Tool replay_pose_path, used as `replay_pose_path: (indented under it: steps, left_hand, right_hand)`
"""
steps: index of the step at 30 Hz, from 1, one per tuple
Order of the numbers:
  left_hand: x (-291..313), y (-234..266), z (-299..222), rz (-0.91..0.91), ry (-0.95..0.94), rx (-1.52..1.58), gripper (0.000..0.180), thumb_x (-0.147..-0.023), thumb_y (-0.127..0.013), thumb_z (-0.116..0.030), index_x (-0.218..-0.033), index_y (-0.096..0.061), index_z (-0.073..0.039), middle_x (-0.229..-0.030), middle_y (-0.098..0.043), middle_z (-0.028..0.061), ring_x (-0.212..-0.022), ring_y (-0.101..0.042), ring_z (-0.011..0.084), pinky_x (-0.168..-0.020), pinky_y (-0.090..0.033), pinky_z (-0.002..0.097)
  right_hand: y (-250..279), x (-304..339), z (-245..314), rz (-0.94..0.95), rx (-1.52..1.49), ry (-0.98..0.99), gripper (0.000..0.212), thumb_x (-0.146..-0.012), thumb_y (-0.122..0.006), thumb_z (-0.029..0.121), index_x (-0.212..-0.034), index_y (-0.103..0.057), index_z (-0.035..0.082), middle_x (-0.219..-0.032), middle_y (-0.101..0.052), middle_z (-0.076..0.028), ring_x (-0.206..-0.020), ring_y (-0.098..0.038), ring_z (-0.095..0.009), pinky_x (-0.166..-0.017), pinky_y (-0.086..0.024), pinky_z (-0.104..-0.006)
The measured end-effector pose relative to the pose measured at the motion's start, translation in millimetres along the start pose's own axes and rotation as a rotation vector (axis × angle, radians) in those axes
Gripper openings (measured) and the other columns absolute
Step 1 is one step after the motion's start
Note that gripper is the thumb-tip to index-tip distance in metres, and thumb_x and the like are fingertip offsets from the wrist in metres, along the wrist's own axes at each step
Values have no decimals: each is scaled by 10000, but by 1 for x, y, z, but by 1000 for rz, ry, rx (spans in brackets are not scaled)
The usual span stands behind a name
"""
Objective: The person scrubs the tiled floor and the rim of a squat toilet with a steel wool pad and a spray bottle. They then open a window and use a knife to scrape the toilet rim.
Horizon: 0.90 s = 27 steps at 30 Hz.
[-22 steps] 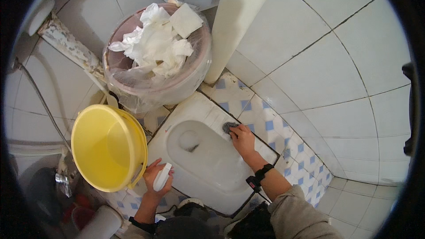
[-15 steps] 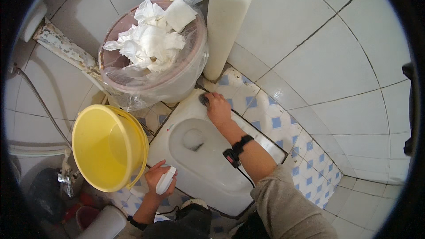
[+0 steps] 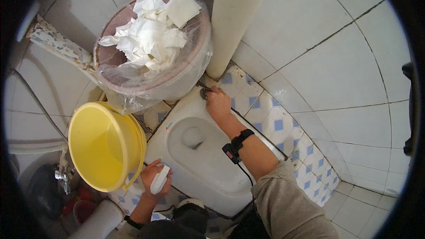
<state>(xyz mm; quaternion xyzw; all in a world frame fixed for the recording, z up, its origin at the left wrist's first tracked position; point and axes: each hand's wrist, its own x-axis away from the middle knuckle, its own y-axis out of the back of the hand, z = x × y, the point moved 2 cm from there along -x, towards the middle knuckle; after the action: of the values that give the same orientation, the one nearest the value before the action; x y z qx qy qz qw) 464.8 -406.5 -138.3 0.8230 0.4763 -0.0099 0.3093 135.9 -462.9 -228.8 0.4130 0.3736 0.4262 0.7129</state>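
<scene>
A white squat toilet (image 3: 230, 155) is set in the floor in front of me. At its far end my right hand (image 3: 218, 105) presses a dark grey steel wool scrubber (image 3: 204, 93) against the rim's corner, fingers closed round it. My left hand (image 3: 150, 178), low and near the toilet's left edge, is wrapped about a white spray bottle (image 3: 160, 179), seen from above; its lower part is hidden. A little water lies in the bowl.
Left of the toilet stands a yellow bucket (image 3: 75, 150). Behind it is a pink, plastic-lined bin (image 3: 104, 57) heaped with crumpled tissue (image 3: 150, 33). An upright cream pipe (image 3: 234, 22) meets the floor beside the bin. A metal tap (image 3: 63, 177) and hose are at the left; tiled wall (image 3: 345, 62) rises right.
The scrubber and my right hand have shifted slightly toward the toilet's far corner. My left hand still holds the spray bottle, and the view has moved a little.
</scene>
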Motion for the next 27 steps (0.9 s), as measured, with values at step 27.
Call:
replay_pose_path:
  steps: [27]
  left_hand:
    - [-10, 1, -6, 64, -101, -60, 214, -663, -653, -54, -875, -682, -46, -731, -703, 51, -665, -706, 224, -895, -554, 479]
  right_hand:
    - [8, -6, 7, 73, 75, -21, 152, -722, -634, 32, -847, -715, 60, -1118, -593, -116, -1067, -582, -306, -736, -576, -436]
